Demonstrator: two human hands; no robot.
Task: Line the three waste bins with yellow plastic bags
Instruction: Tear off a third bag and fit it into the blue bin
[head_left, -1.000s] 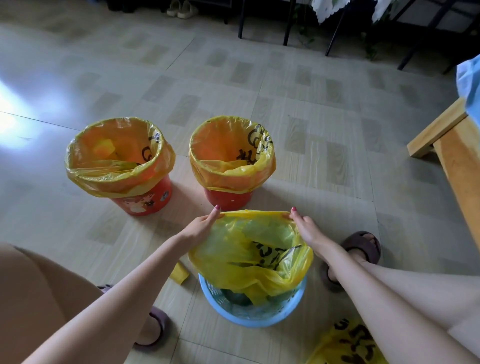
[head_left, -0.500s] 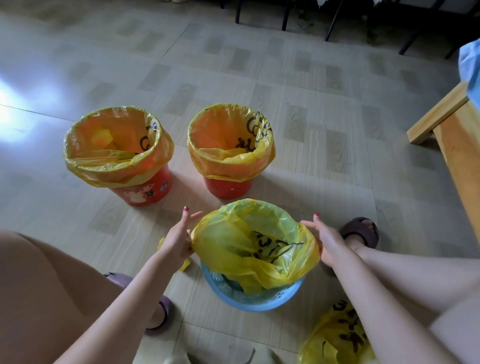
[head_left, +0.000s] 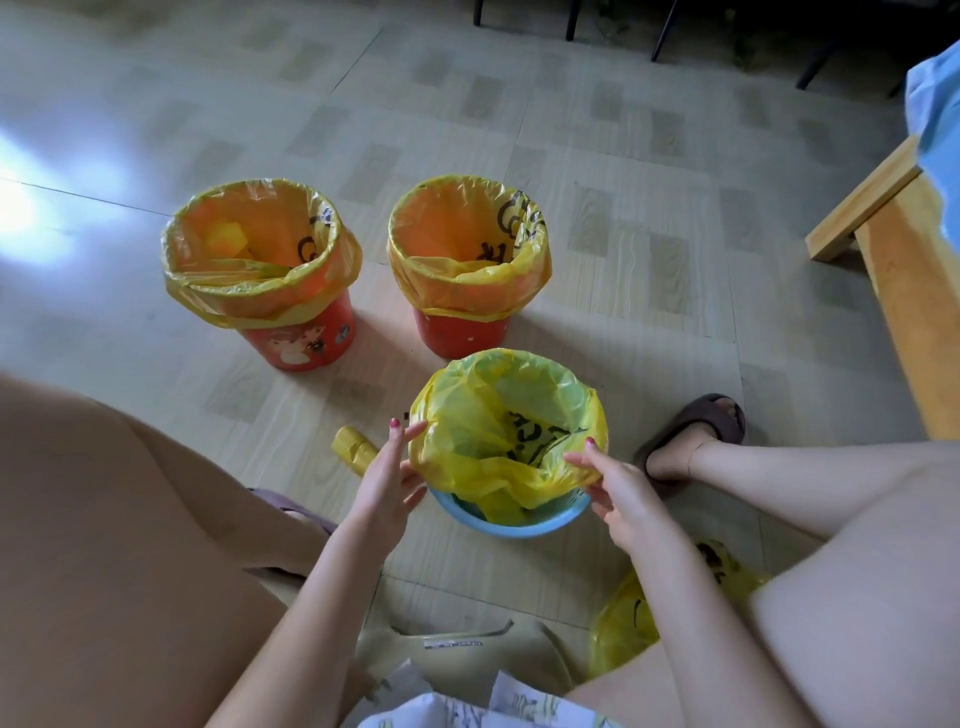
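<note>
Your right hand has its grip pinched on the near edge of the yellow bag draped over the blue bin. Your left hand is released, fingers spread, fingertips touching the bag's left side. The bin stands on the floor between your legs. Behind it stand two red bins, each already lined in yellow. A small yellow roll lies just left of your left hand.

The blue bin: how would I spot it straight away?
Three lined bins stand on the tiled floor. The blue bin is nearest, between both hands. The red bin with a cartoon and the plain red bin stand behind.
</note>
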